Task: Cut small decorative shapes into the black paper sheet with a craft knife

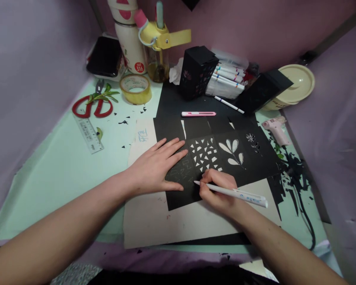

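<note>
A sheet of black card (178, 200) lies on a pale board (151, 225), with cut-out small shapes, a leafy sprig and a flower along it. My left hand (154, 166) rests flat on the card's left part, fingers spread. Faint drawn outlines of shapes show beside its fingers. In my right hand (218, 188) is a white pen (237, 193), gripped near the front, its tip at the black card just right of my left thumb. Whether the tip touches the card I cannot tell. A pink craft knife (198, 114) lies beyond the cut-outs.
Red-handled scissors (99, 107), a clear ruler (88, 134) and a tape roll (135, 89) lie at left. Bottles stand behind. Black boxes (197, 73), markers (225, 81) and a lidded bowl (296, 85) line the back. A pink glue gun (277, 130) and black scraps (292, 178) lie right.
</note>
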Demonstrator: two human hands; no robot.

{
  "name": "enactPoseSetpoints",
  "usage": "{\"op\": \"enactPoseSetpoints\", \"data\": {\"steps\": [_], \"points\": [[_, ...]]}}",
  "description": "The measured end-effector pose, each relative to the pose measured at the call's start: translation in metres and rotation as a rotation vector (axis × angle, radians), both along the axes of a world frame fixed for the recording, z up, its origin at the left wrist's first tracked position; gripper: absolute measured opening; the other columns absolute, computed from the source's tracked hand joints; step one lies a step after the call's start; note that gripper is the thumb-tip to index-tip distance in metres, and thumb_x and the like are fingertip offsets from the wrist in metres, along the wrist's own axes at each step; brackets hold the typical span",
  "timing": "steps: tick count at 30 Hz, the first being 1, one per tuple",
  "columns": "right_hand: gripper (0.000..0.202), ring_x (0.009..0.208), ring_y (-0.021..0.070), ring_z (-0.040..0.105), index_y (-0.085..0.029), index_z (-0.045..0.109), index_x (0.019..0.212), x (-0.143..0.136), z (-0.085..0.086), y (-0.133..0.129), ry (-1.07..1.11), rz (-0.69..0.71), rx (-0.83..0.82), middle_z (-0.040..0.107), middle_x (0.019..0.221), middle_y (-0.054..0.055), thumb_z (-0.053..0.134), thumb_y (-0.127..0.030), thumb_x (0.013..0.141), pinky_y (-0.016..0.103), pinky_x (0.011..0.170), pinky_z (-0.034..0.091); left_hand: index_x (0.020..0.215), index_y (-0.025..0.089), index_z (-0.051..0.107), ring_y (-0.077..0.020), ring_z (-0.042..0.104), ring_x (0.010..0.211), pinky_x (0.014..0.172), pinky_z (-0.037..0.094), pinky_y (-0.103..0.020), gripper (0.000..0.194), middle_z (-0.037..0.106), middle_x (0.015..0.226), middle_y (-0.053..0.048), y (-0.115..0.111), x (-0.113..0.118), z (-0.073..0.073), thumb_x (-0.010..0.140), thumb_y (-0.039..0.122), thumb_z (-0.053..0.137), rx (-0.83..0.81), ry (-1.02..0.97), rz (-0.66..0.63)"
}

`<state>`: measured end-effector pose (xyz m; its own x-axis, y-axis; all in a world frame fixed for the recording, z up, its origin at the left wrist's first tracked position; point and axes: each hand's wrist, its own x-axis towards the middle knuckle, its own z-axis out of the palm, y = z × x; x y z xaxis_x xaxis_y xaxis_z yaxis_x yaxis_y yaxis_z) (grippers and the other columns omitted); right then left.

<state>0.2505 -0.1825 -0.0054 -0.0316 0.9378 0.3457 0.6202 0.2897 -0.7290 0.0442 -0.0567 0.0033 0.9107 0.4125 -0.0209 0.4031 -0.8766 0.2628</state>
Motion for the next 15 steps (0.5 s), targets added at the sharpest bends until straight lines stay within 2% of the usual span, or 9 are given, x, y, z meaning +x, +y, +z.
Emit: {"op": "enactPoseSetpoints", "data": {"steps": [9,15], "points": [[0.019,0.052,0.0101,0.047,-0.021,0.046,0.065,0.0018,-0.0029,-0.0008,0.051,0.013,-0.021,0.05,0.059,-0.004,0.055,-0.008,0.077,0.025,0.052,0.035,0.153,0.016,0.032,-0.029,0.014,0.152,0.124,0.01,-0.046,0.1,0.018,0.164,-0.012,-0.0004,-0.0004,-0.0013,0.078,0.08,0.054,0.002,0.003,0.003],[0.019,0.056,0.0118,0.05,-0.022,0.051,0.069,0.0073,-0.0015,-0.0018,0.318,-0.115,0.065,0.053,0.061,-0.005,0.057,-0.01,0.082,0.026,0.054,0.039,0.153,0.016,0.031,-0.0288,0.015,0.152,0.124,0.009,-0.046,0.101,0.018,0.164,-0.012,-0.0013,-0.0001,0.0011,0.078,0.08,0.053,-0.005,0.017,0.009]]}}
